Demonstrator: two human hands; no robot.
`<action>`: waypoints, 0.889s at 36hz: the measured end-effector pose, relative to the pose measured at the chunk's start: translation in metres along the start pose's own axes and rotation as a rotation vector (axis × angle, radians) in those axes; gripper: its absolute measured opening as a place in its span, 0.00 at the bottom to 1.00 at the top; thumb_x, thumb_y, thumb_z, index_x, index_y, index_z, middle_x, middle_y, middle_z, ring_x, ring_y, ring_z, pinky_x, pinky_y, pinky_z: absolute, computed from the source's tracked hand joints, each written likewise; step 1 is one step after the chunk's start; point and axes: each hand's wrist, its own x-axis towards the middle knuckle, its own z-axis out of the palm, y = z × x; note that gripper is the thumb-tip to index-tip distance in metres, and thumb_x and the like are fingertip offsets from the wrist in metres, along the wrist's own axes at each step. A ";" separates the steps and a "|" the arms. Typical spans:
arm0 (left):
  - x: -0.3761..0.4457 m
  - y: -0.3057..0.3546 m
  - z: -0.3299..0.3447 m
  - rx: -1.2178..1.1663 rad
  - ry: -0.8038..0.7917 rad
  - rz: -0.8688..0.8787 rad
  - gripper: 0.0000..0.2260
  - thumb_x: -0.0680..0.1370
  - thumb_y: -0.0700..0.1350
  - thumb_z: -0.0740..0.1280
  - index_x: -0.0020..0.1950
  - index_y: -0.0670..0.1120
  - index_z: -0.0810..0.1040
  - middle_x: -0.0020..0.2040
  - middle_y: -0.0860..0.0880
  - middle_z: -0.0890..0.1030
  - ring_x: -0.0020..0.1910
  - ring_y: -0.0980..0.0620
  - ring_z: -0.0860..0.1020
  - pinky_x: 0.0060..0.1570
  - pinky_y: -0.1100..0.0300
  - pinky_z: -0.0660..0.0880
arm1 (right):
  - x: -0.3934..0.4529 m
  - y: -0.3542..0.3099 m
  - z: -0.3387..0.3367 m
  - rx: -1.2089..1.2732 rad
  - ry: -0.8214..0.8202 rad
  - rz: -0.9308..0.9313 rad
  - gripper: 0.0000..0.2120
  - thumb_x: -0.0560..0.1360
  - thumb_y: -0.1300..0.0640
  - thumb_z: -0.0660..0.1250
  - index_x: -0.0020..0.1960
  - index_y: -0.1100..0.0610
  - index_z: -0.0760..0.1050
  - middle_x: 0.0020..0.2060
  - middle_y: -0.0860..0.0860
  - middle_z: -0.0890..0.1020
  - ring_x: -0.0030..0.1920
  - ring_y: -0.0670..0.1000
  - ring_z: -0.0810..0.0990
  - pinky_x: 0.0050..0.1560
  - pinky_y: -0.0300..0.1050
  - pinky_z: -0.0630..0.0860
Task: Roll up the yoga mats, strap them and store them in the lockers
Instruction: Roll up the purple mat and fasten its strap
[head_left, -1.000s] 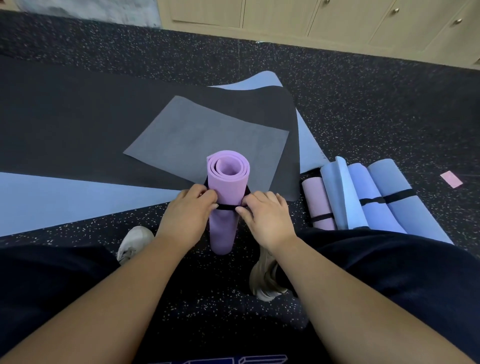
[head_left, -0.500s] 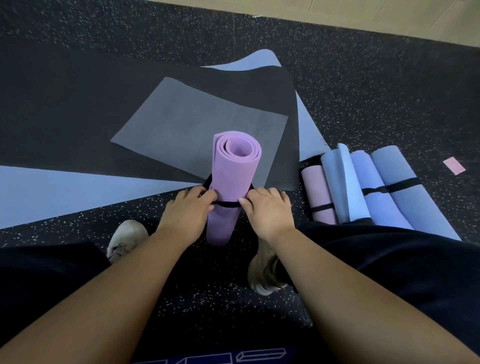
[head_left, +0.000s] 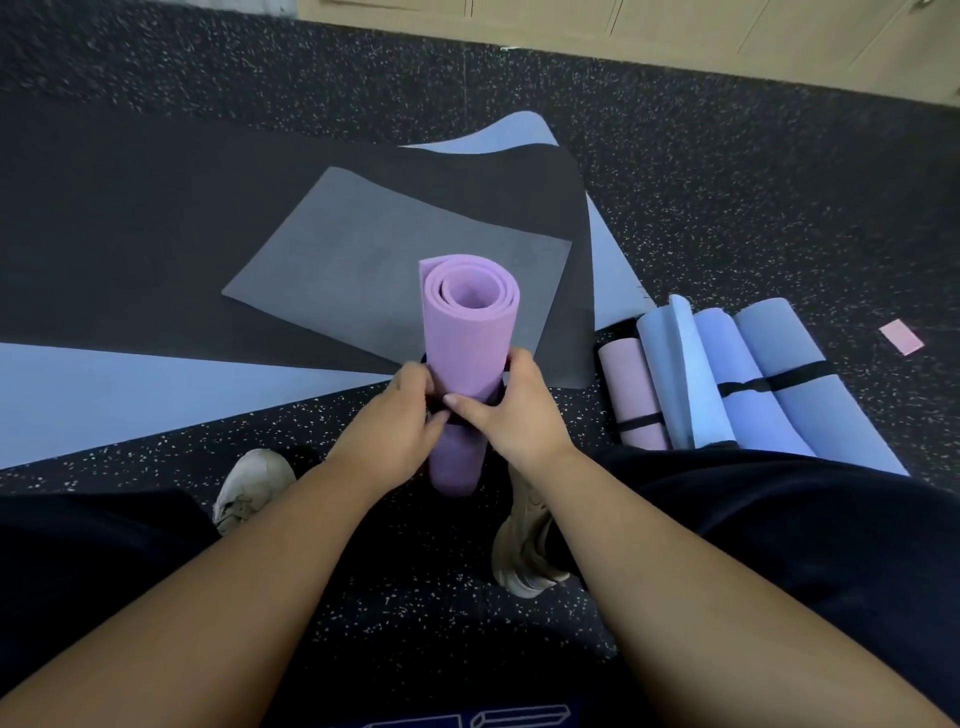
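A rolled purple yoga mat (head_left: 467, 332) stands upright on the floor between my feet. A black strap (head_left: 496, 402) circles its middle, mostly hidden by my fingers. My left hand (head_left: 397, 423) grips the strap at the roll's left side. My right hand (head_left: 506, 405) wraps the roll's right side, its thumb pressing the strap across the front. To the right lie a strapped pink roll (head_left: 631, 395) and strapped blue rolls (head_left: 748, 384). Flat on the floor behind are a grey mat (head_left: 374, 244), a black mat (head_left: 145, 228) and a blue mat (head_left: 104, 395).
Beige locker doors (head_left: 675, 31) line the far wall. A small pink card (head_left: 903, 336) lies on the speckled floor at the right. My white shoes (head_left: 252, 486) flank the upright roll, and my dark-clad knees fill the lower corners.
The purple roll has been lifted and tilted nearer to me. My hands have closed in toward each other over the strap at its front. The camera has tipped back up slightly.
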 end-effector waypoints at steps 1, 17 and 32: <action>-0.003 0.005 -0.004 -0.020 0.033 -0.009 0.12 0.79 0.44 0.65 0.54 0.47 0.62 0.55 0.44 0.75 0.53 0.41 0.77 0.46 0.52 0.70 | -0.003 -0.003 -0.004 0.012 0.012 -0.024 0.33 0.67 0.48 0.77 0.65 0.51 0.64 0.60 0.47 0.73 0.59 0.50 0.75 0.58 0.50 0.73; -0.052 0.089 -0.068 -0.451 0.304 0.306 0.34 0.76 0.40 0.68 0.69 0.70 0.56 0.66 0.70 0.66 0.64 0.74 0.66 0.52 0.79 0.66 | -0.072 -0.068 -0.065 0.220 0.174 -0.346 0.40 0.69 0.50 0.77 0.72 0.47 0.56 0.61 0.39 0.71 0.53 0.38 0.71 0.40 0.22 0.67; -0.049 0.185 -0.081 -0.255 0.304 0.502 0.32 0.76 0.43 0.69 0.76 0.58 0.60 0.71 0.54 0.68 0.67 0.57 0.70 0.63 0.57 0.71 | -0.127 -0.069 -0.153 0.497 0.401 -0.507 0.34 0.68 0.59 0.78 0.65 0.51 0.60 0.58 0.38 0.71 0.54 0.28 0.72 0.52 0.25 0.69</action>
